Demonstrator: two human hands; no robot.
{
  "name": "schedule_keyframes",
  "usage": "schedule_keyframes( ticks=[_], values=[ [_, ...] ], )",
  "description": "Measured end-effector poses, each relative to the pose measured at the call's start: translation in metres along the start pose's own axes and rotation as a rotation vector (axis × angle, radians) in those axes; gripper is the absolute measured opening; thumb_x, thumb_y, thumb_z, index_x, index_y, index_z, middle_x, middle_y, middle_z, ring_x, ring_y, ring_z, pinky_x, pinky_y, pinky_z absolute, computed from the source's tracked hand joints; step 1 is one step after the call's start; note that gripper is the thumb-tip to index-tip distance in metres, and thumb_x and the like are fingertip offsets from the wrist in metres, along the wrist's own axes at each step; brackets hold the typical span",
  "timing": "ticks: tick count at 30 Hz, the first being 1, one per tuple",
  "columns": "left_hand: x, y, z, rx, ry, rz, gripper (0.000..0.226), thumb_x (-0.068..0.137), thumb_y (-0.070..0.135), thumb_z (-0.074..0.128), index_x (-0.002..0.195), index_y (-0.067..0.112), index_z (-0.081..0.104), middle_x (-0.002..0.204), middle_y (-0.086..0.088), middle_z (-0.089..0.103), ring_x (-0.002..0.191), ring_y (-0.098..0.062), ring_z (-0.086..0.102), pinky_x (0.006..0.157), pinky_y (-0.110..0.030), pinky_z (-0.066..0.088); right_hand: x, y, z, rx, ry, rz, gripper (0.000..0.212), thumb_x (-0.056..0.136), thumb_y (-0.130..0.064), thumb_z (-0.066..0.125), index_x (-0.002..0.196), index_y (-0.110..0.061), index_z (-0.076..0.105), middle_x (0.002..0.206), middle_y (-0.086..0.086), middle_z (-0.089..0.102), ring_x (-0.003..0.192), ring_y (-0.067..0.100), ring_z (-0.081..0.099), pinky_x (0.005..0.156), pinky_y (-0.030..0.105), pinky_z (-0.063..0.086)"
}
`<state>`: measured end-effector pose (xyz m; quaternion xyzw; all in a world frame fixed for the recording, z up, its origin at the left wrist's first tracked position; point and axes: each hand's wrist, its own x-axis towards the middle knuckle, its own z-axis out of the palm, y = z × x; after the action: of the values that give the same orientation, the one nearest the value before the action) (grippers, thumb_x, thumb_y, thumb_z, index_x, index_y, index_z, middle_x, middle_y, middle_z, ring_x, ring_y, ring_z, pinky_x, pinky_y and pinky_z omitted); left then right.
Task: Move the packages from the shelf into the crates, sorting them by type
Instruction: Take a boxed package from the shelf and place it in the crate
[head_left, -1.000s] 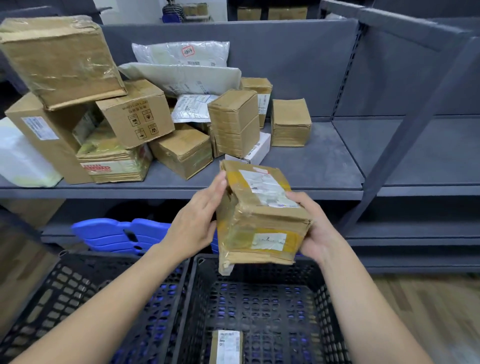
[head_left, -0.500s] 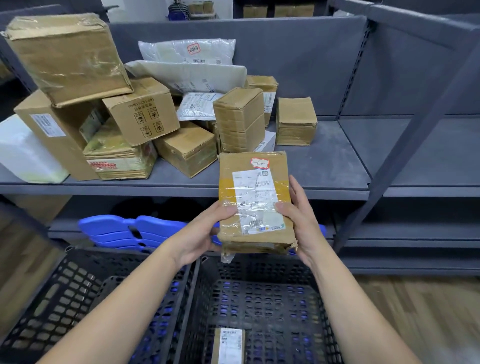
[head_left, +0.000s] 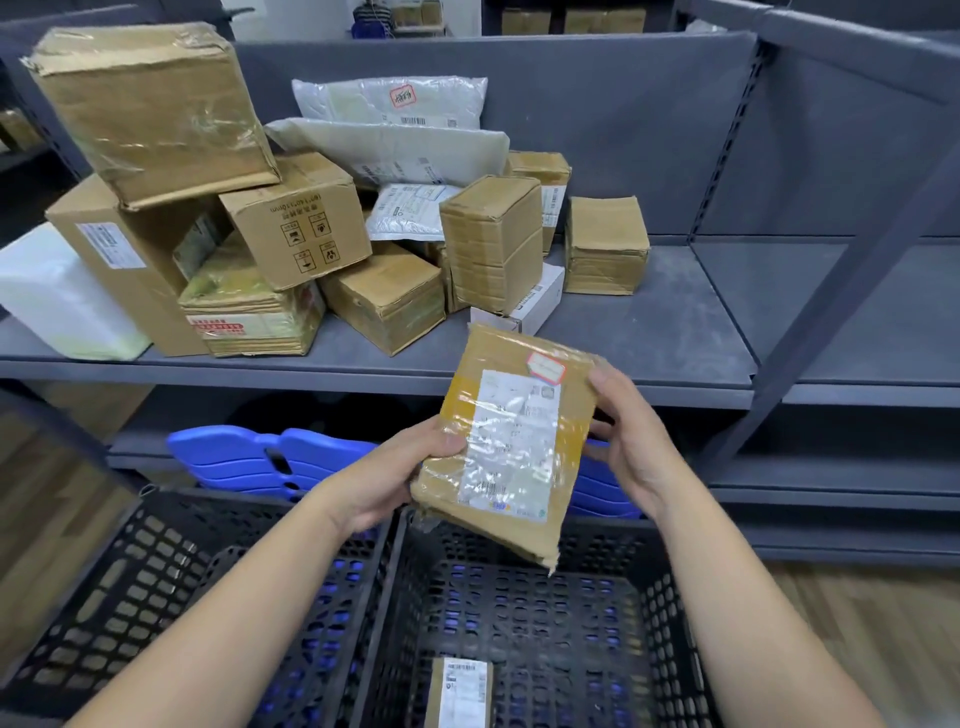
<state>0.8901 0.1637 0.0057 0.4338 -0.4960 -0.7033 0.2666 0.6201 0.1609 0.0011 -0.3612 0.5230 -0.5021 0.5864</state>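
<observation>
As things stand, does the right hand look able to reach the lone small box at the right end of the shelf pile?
Probably not yet: the right hand, with the left hand, holds the taped package. Nothing stands between it and the small box on the shelf.

Grey shelf (head_left: 649, 332) under piled packages (head_left: 291, 234).

Taped cardboard package (head_left: 511, 441), label uppermost, tilted, held at frame centre. Left hand (head_left: 384, 483) grips its 8 o'clock edge and right hand (head_left: 628, 447) its 3 o'clock edge, above the right crate (head_left: 545, 623). Small labelled parcel (head_left: 460, 691) lies inside that crate at 6 o'clock. Cardboard boxes (head_left: 301, 228) piled on shelf (head_left: 649, 332) at 11 o'clock.
</observation>
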Motion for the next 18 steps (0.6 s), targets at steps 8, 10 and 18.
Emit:
schedule_keyframes(
  ticks=[8,10,18],
  values=[
    [0.000,0.001,-0.024,0.145,-0.119,-0.066,0.058,0.071,0.030,0.081,0.124,0.011,0.074,0.130,-0.020,0.071,0.109,-0.027,0.071,0.095,-0.037,0.057,0.034,-0.041,-0.010,-0.439,-0.622,0.263,0.084,0.063,-0.069,0.086,0.137,-0.038,0.063,0.132,0.007,0.071,0.120,0.036,0.062,0.112,0.052,0.045],
    [0.002,0.005,-0.022,0.135,-0.127,-0.074,0.053,0.070,0.029,0.081,0.121,0.014,0.077,0.126,-0.017,0.073,0.107,-0.025,0.072,0.093,-0.035,0.058,0.041,-0.042,0.002,-0.465,-0.665,0.311,0.087,0.064,-0.060,0.090,0.140,-0.030,0.061,0.126,0.006,0.071,0.118,0.028,0.066,0.111,0.049,0.049],
    [0.013,0.009,-0.027,-0.207,0.289,0.073,0.078,0.071,0.068,0.072,0.135,0.024,0.067,0.129,-0.009,0.072,0.112,-0.021,0.070,0.093,-0.052,0.058,0.052,-0.046,0.005,-0.164,-0.426,0.248,0.046,0.079,-0.040,0.068,0.117,-0.014,0.064,0.094,0.004,0.079,0.082,0.017,0.076,0.077,0.036,0.061]
  ],
)
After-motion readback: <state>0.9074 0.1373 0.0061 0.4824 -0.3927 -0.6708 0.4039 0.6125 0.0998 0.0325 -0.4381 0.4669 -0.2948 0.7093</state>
